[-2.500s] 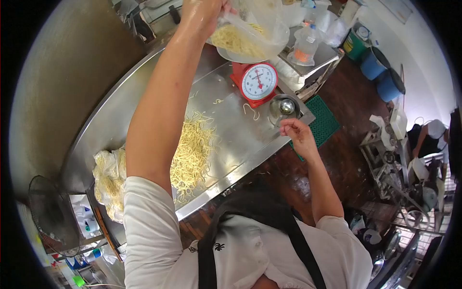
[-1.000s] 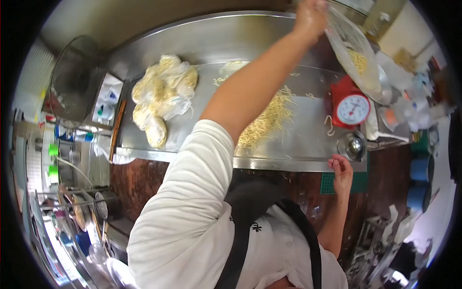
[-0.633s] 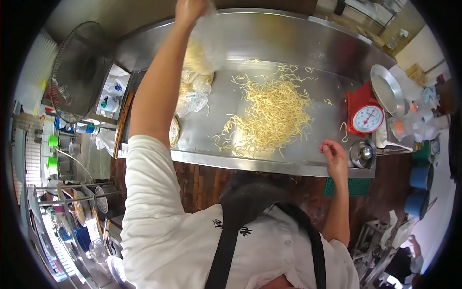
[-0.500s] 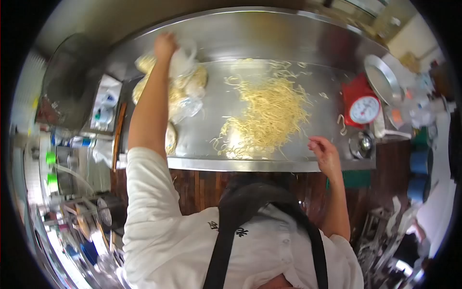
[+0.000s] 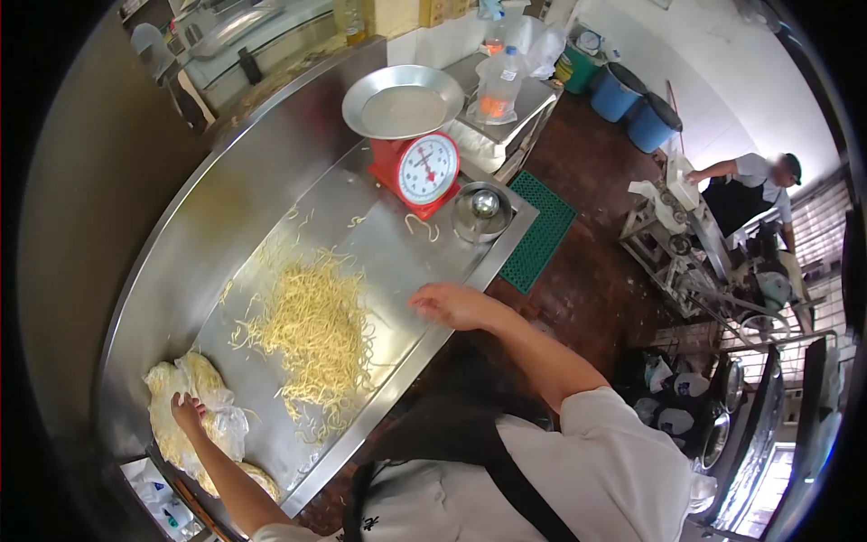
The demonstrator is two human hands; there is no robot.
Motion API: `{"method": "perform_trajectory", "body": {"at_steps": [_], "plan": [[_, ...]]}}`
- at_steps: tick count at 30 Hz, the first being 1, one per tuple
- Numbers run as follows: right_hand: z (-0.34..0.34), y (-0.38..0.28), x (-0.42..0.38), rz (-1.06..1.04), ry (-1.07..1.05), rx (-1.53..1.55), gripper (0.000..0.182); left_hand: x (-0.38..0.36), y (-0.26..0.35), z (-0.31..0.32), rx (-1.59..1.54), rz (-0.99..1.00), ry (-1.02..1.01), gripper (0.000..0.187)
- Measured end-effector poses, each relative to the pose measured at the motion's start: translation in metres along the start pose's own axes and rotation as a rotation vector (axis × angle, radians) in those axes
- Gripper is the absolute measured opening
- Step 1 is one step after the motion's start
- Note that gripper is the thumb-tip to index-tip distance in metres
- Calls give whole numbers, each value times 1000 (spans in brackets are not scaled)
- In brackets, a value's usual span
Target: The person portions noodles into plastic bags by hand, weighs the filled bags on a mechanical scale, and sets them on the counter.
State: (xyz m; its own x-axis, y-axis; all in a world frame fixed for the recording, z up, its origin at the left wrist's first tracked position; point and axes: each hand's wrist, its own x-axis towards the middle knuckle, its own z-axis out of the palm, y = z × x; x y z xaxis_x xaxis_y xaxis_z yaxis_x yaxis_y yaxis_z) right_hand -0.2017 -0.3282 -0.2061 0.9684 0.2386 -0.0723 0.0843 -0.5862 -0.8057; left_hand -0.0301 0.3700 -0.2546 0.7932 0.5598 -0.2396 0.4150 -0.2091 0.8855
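A loose heap of yellow noodles point(image 5: 316, 325) is spread across the steel worktable point(image 5: 271, 415). To its left lie several clear plastic bags of noodles point(image 5: 203, 375), bunched together against the back wall of the table. My left hand point(image 5: 188, 414) is right over these bags, its fingers apart and slightly bent, with nothing seen in them. My right hand point(image 5: 444, 304) hovers near the front edge of the table, right of the heap, fingers loosely curled and holding nothing.
A red dial scale point(image 5: 417, 172) with a round metal pan point(image 5: 404, 101) stands at the table's right end. Beside it sits a metal bowl point(image 5: 480, 212). A green mat point(image 5: 539, 230) lies on the floor. Another person point(image 5: 745, 194) works at a machine farther right.
My view has swung to the right, bringing the scale closer and the other person into view. My left hand has come down from above the bags, its fingers loosened. My right hand stays free.
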Motion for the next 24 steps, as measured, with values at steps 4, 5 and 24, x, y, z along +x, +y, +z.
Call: {"method": "perform_trajectory", "body": {"at_steps": [4, 5, 24], "plan": [[-114, 54, 9, 118, 505, 6, 22, -104, 17, 62, -17, 225, 14, 44], [-152, 75, 16, 141, 655, 1, 20, -135, 18, 84, -101, 191, -47, 41], [-538, 273, 178, 222, 1116, -556, 24, -338, 86, 269, -79, 11, -270, 30]]}}
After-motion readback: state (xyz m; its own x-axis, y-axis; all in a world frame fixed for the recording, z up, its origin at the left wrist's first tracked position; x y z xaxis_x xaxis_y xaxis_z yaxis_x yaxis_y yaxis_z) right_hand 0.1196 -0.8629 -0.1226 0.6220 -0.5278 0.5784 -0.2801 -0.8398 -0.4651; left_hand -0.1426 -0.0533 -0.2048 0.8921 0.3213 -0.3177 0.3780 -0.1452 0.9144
